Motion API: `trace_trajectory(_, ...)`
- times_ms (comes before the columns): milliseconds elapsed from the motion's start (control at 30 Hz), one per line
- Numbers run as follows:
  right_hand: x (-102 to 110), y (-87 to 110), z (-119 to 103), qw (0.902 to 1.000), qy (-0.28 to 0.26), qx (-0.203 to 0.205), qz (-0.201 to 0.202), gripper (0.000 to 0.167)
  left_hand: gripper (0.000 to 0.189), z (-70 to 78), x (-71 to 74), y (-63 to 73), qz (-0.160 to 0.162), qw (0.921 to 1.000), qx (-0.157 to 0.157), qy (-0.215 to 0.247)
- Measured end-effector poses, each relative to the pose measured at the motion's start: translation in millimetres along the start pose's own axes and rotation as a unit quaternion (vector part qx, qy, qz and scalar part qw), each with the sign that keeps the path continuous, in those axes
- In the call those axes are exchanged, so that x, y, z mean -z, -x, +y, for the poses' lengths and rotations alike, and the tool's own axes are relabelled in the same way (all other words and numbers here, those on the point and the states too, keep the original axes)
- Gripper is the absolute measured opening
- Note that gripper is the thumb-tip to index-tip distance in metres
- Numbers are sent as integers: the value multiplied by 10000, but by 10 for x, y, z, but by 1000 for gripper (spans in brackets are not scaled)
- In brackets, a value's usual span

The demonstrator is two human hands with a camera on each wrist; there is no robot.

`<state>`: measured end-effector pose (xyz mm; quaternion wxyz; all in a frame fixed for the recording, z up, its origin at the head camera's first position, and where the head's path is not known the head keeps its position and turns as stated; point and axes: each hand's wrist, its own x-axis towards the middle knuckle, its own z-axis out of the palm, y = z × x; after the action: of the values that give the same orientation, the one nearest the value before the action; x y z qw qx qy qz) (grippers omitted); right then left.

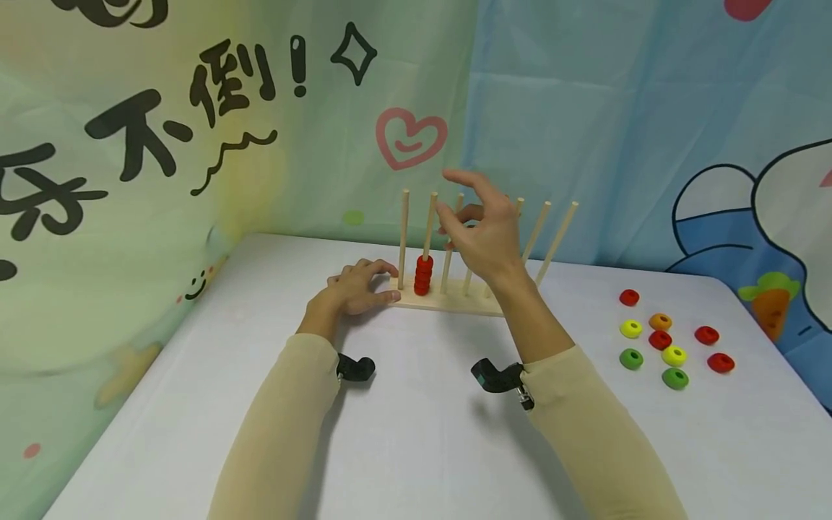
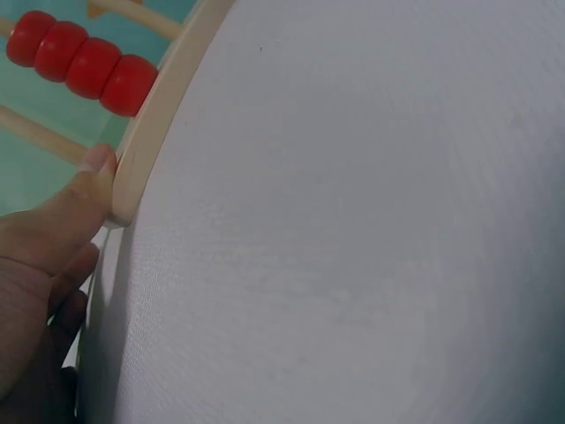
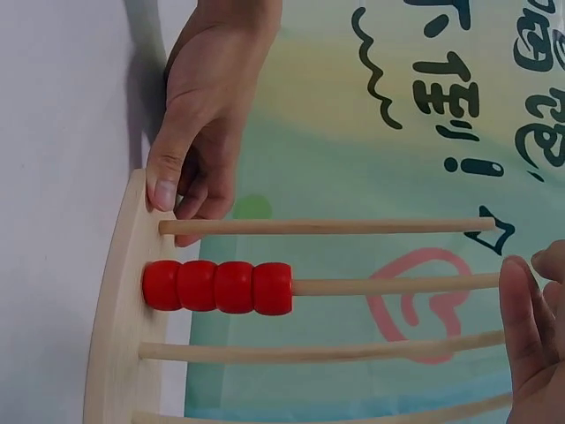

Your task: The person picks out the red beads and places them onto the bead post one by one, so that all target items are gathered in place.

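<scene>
My tan sleeves [image 1: 276, 433] reach across a white table [image 1: 416, 448] toward a wooden base [image 1: 448, 305] set with pegs [image 1: 404, 238], four red beads [image 1: 423, 276] stacked on the second peg [image 1: 430, 227] from my left fingers. My left hand [image 1: 356, 287] pinches its end of the base between thumb and fingers; my right hand [image 1: 487, 231] hangs near that second peg's tip, thumb and forefinger parted, no bead visible between them. Whether a fingertip brushes the wood, I cannot tell. Loose beads [image 1: 707, 334] in red, yellow, orange and green lie right of my right fingers, well apart from them. Stacking cleanly, I judge, calls for a bead held by its sides, hole squared over the tip, released only once the peg has entered; a tilted bead could catch. My left grip should steady the base, and my right fingers should clear the slim pegs without knocking them.
</scene>
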<state>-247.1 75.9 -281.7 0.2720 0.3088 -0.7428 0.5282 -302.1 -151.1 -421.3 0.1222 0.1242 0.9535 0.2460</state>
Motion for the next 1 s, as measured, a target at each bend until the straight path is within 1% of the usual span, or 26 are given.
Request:
trace_trajectory(167,14,23,-38,9999,-23,104,36,32,51,7,-2,-14,-13,10000,-35,-18)
trace_trajectory(467,45,36,-145,9992,-84,390,-14,32,50,5,2,-8,-36,10000,-19,-9)
trace_trajectory(633,112,67,-150,9992,-206,329,-22,33,50,2,1,-3,-30,10000,-53,-1)
trace_trajectory(833,216,107,-111,9986,-206,489,-19,32,49,16,1,6,-39,10000,-32,-15)
trace_trajectory(1000,299,156,-99,9991,-291,317,13,33,50,19,-1,6,-22,10000,1,-40)
